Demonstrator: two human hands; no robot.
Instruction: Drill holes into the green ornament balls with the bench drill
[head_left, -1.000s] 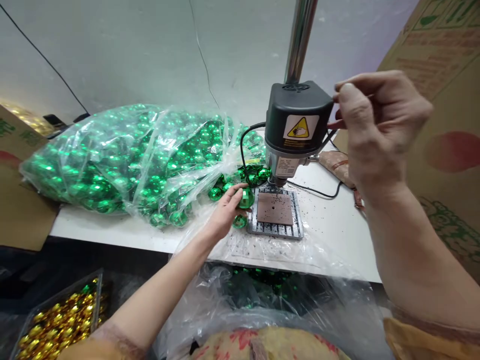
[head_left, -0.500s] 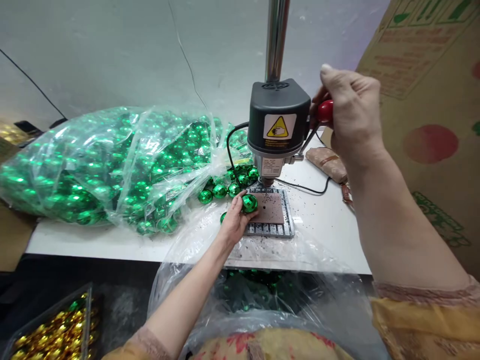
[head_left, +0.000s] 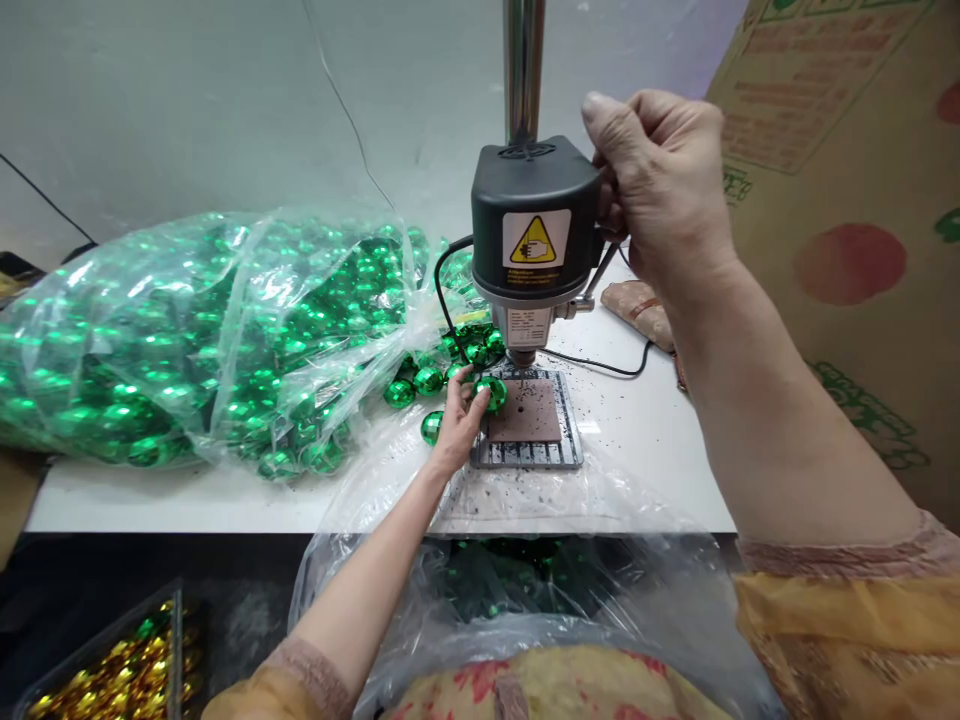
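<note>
My left hand [head_left: 459,422] grips a shiny green faceted ball [head_left: 493,394] at the left side of a brown pad [head_left: 523,425]. A dark hole shows in the pad, just right of the ball. The pad lies on the slotted metal base [head_left: 571,425] of a small drill press [head_left: 534,230], its chuck above the pad. My right hand [head_left: 660,175] is closed around the end of the drill press lever [head_left: 598,275], up beside the black motor housing; the fingers hide the knob. More green balls [head_left: 429,380] lie left of my left hand.
A large clear bag of green balls [head_left: 150,350] fills the table's left side. Dark shavings lie around the base. Clear plastic sheeting [head_left: 360,560] hangs over the front edge. A tall carton [head_left: 847,350] stands right, near a patterned pouch [head_left: 637,310]. Gold balls [head_left: 112,680] fill a bin below left.
My right hand has risen and come closer to the motor housing, and the red knob is now covered. The ball stays beside the hole; my left thumb has shifted on it. The view has shifted slightly.
</note>
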